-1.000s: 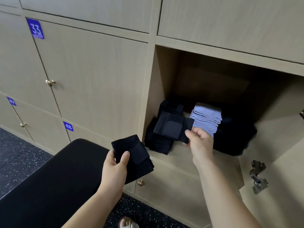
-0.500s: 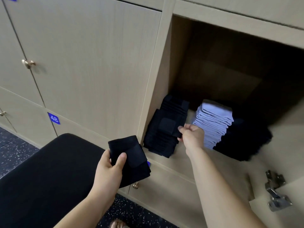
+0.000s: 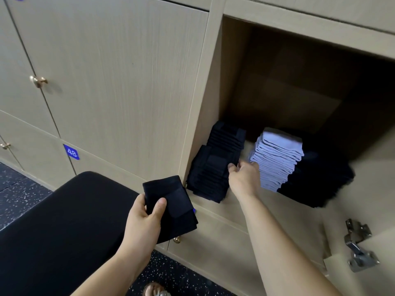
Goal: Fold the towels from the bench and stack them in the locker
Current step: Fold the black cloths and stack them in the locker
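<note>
Since a sec ago the right hand [image 3: 244, 178] has carried its folded towel left, out of the gap between the piles, so the top towel [image 3: 215, 163] now lies on the front black stack [image 3: 210, 184] at the left of the locker [image 3: 299, 92].

Step in hand, as it looks: seating that towel. To do it well, edges should be squared w/ the layers below before letting go, and the hand should come straight back out. It sits just beside the pale stack [image 3: 277, 161], which leans a bit and could get nudged. A flat press on top would probably settle the pile. The dark pile [image 3: 320, 184] at far right lies well apart.

Fingers: right thumb and curled fingers pinch the towel's right edge; fingertips are blurry, so how firm the hold is can't be told. The left hand [image 3: 143, 221] grips the next folded towel [image 3: 171, 201], thumb across its front, fingers behind, held over the near end of the bench [image 3: 64, 221], outside the locker and likely next to go in.
</note>
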Motion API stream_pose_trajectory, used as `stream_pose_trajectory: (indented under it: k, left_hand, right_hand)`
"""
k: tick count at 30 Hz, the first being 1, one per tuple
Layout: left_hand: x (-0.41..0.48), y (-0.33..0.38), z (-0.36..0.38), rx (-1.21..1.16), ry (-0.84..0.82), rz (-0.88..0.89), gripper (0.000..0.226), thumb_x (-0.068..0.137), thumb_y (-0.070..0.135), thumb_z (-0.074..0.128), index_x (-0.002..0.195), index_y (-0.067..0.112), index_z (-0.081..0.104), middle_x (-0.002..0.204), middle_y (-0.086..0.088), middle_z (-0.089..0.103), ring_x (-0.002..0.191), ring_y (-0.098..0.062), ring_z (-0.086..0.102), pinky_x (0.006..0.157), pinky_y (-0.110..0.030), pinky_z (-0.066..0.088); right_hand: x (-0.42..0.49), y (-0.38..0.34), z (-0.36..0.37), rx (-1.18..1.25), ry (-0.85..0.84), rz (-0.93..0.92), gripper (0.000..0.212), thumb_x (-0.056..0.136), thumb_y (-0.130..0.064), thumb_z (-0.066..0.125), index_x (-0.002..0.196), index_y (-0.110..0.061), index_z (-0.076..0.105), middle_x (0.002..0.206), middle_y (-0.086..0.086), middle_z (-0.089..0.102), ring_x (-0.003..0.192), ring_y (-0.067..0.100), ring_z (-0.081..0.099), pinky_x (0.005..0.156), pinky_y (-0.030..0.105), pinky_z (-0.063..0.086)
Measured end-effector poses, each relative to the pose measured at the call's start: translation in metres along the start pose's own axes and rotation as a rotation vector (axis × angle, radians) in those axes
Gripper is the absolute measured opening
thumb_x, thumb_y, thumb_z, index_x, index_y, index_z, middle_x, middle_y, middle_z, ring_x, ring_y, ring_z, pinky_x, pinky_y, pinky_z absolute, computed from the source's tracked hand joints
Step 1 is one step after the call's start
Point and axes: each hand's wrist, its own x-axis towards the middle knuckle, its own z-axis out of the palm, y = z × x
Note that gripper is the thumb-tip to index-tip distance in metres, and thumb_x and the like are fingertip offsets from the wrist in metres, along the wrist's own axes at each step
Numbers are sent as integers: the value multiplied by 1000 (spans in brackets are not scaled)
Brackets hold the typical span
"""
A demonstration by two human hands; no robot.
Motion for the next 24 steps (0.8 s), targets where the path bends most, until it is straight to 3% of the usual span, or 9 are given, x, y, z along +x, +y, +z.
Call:
stream_pose_trajectory:
  k: [6, 10, 12, 14, 15, 17, 20, 22, 24]
  left_hand:
    - [-6, 6, 2, -3, 2, 18, 11, 98, 18, 57, 107, 20, 63, 100, -5, 73, 95, -23, 70, 83, -44, 58]
    - [-17, 13, 2, 0, 3, 31, 11, 98, 18, 57, 108, 21, 63, 101, -4, 73, 95, -22, 70, 81, -42, 59]
    - [-23, 18, 2, 3, 3, 40, 11, 98, 19, 57, 107, 22, 63, 100, -3, 73, 94, -20, 70, 79, -41, 59]
    - [-31, 22, 4, 4, 9, 52, 10, 98, 20, 57, 105, 22, 63, 100, -4, 73, 93, -20, 70, 78, -40, 59]
    - [-35, 24, 5, 2, 13, 53, 9, 98, 20, 57, 105, 23, 63, 100, -4, 72, 93, -20, 71, 77, -39, 59]
    - [-45, 27, 8, -8, 22, 55, 9, 98, 19, 57, 105, 22, 62, 98, -5, 72, 90, -19, 71, 68, -33, 58]
    - [-65, 31, 12, -30, 26, 57, 10, 99, 18, 56, 106, 22, 62, 97, -4, 73, 88, -20, 71, 60, -29, 56]
    - [-80, 32, 14, -20, 32, 67, 8, 98, 18, 56, 103, 22, 62, 98, -5, 72, 90, -20, 70, 70, -35, 58]
    - [-93, 31, 15, -1, 36, 68, 7, 98, 18, 57, 103, 23, 60, 100, -4, 71, 93, -21, 69, 84, -43, 57]
  right_hand:
    - [-7, -5, 2, 206, -160, 73, 33, 101, -24, 43, 124, -4, 53, 124, 13, 58, 111, 31, 55, 89, 36, 44]
    - [-23, -4, -17, 281, -80, 97, 18, 97, -21, 47, 97, -6, 55, 96, 9, 60, 97, 31, 57, 77, 33, 40]
    - [-45, -5, -32, 312, -26, 83, 22, 96, -20, 51, 112, -7, 59, 102, 4, 62, 98, 24, 58, 80, 28, 40]
    - [-78, -9, -45, 384, -26, 37, 33, 94, -21, 58, 123, -7, 60, 103, -2, 63, 91, 8, 60, 78, 14, 41]
    - [-96, -10, -49, 448, -70, 25, 29, 92, -21, 62, 118, -9, 64, 100, -7, 65, 86, 0, 61, 73, 7, 41]
    - [-131, -12, -52, 571, -214, 29, 14, 86, -21, 69, 100, -16, 71, 90, -12, 71, 79, -6, 63, 71, 4, 45]
    - [-172, -12, -53, 613, -326, 18, 9, 82, -23, 74, 89, -20, 74, 84, -8, 74, 82, 0, 67, 79, 22, 54]
    - [-186, -12, -55, 614, -267, 24, 9, 80, -18, 75, 87, -24, 73, 82, -10, 74, 81, 0, 67, 78, 23, 53]
    - [-196, -13, -60, 596, -220, 27, 22, 79, -12, 74, 81, -34, 68, 77, -15, 71, 78, -6, 65, 73, 13, 49]
